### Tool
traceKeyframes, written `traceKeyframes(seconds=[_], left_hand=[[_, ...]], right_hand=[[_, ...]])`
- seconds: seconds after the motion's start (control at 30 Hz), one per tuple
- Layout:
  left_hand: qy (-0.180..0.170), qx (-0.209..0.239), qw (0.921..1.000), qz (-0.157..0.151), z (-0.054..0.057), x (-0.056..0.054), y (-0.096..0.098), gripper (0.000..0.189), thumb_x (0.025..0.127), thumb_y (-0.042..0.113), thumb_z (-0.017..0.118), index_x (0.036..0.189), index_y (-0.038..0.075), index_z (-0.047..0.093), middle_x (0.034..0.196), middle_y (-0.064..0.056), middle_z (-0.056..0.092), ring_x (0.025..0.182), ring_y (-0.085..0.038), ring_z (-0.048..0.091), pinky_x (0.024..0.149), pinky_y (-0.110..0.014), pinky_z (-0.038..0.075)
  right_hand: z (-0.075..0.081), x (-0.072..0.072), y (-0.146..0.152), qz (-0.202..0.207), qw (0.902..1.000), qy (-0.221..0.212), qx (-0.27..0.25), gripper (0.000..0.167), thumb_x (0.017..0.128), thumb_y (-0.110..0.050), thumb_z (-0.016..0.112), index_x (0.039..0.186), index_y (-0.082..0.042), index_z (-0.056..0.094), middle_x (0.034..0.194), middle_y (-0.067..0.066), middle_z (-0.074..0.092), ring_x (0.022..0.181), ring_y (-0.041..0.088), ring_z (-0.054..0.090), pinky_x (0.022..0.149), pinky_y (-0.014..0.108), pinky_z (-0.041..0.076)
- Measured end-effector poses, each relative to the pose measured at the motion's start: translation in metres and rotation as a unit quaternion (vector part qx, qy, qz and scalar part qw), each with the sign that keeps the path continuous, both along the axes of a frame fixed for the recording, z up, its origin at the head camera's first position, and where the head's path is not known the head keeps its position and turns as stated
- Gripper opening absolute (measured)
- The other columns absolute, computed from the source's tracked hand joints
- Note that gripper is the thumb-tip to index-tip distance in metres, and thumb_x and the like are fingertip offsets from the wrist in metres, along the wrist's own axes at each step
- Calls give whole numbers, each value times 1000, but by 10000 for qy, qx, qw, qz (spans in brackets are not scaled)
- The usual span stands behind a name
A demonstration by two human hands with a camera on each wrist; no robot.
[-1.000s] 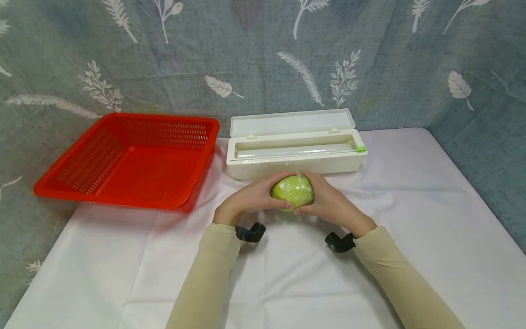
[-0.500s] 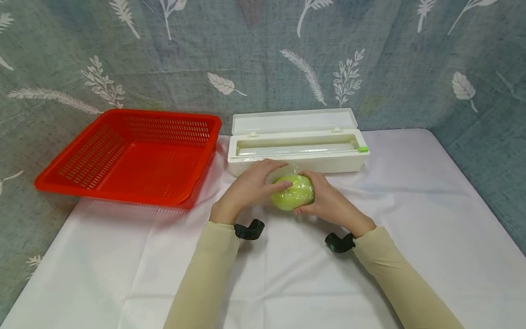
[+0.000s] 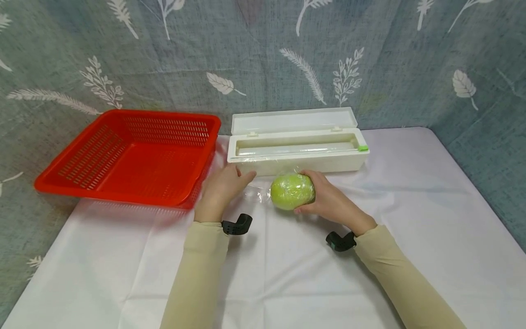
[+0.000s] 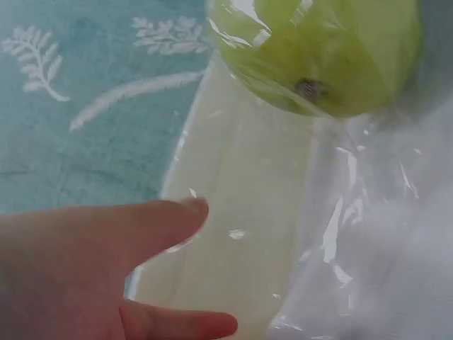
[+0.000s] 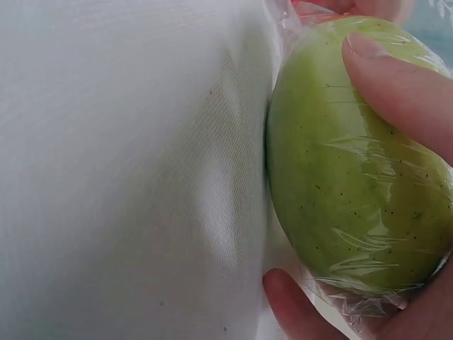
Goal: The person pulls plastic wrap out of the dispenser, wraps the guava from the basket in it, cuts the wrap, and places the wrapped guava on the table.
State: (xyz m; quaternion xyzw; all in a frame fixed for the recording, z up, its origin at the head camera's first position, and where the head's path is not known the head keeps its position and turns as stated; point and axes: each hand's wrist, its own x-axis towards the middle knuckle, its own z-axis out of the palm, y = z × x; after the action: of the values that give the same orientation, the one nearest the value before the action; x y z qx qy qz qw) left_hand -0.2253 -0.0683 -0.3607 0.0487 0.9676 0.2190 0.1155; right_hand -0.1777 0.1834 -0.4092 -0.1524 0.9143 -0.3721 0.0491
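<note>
A green mango [image 3: 291,192] wrapped in clear cling film stands on the white cloth in front of the film box. My right hand [image 3: 328,198] grips it from the right, its thumb [image 5: 396,81] on the wrapped skin in the right wrist view. Loose cling film [image 3: 260,194] stretches left from the mango toward my left hand [image 3: 219,192], near the box's front left corner. In the left wrist view the left thumb and a finger [image 4: 177,322] are spread apart beside the film [image 4: 340,234]. The stem end faces left.
Behind the mango is a white cling film box [image 3: 300,162], its lid [image 3: 293,121] raised and a green slider [image 3: 363,148] at the right end. A red plastic basket [image 3: 144,196] stands at the left. A patterned cloth [image 3: 263,55] hangs behind the table.
My left hand has left the mango and moved left, toward the box's left corner. Film now shows stretched out left of the mango. The right hand keeps its hold.
</note>
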Motion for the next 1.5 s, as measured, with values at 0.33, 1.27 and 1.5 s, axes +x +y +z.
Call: traceKeyframes(seconds=[0.33,1.27,1.5], left_hand=[[-393,2141,9736,-682,-35,-24,-9,38,83,50,55,97,16,66,91,-2,58,78,-23,56,67,-34,45],[-2357,5326,8115,-464,-54,-18,30,42,91,41,44,119,12,57,119,-2,57,111,-16,50,95,-36,35],[-1969,5708,7968,237,-40,-6,57,35,94,33,42,113,11,62,113,-3,60,107,-15,52,96,-34,32]], right_hand=[[1,-2,3,116,9999,7,-84,91,60,-34,82,132,-13,29,126,7,36,115,24,40,94,45,33],[1,1,0,-167,9996,-11,-208,90,61,-42,79,133,-11,34,124,7,40,108,21,44,91,42,36],[0,2,-4,-214,9995,246,-52,87,62,-41,79,130,-10,37,121,4,44,106,19,46,89,39,38]])
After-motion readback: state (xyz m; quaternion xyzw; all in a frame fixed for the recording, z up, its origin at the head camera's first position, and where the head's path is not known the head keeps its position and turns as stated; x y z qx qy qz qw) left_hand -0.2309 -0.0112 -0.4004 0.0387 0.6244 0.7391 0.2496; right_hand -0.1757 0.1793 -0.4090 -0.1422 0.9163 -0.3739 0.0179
